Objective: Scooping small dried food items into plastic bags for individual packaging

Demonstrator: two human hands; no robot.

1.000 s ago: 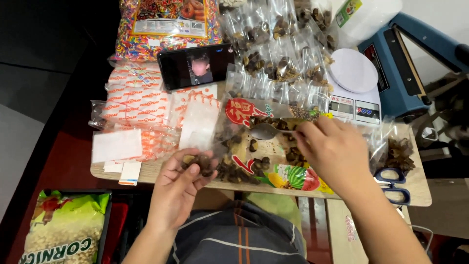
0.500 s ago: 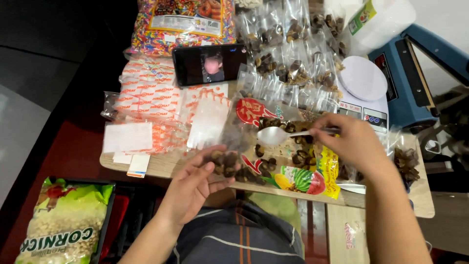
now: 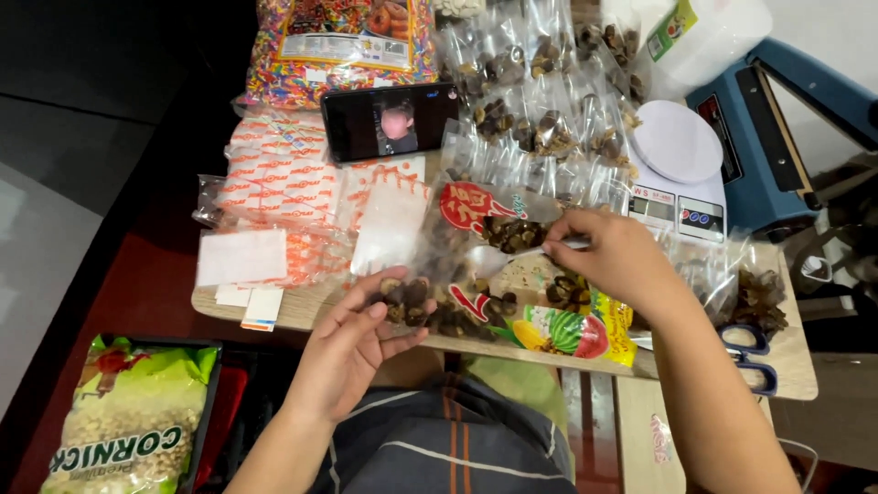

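Left hand [image 3: 352, 352] cups a small clear pouch [image 3: 405, 300] part-filled with dark brown candies at the worktop's [image 3: 302, 311] near edge. Right hand [image 3: 622, 261] pinches a metal spoon [image 3: 512, 256], its bowl beside the big open candy bag [image 3: 476, 215], brown pieces showing inside. Filled clear packets [image 3: 540, 119] lie heaped behind, beside the white scale [image 3: 677, 151].

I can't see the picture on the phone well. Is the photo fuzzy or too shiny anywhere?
Head view: the phone screen is smeared, the clear bags glint, the right hand and spoon look slightly soft, and the left edge is dark.
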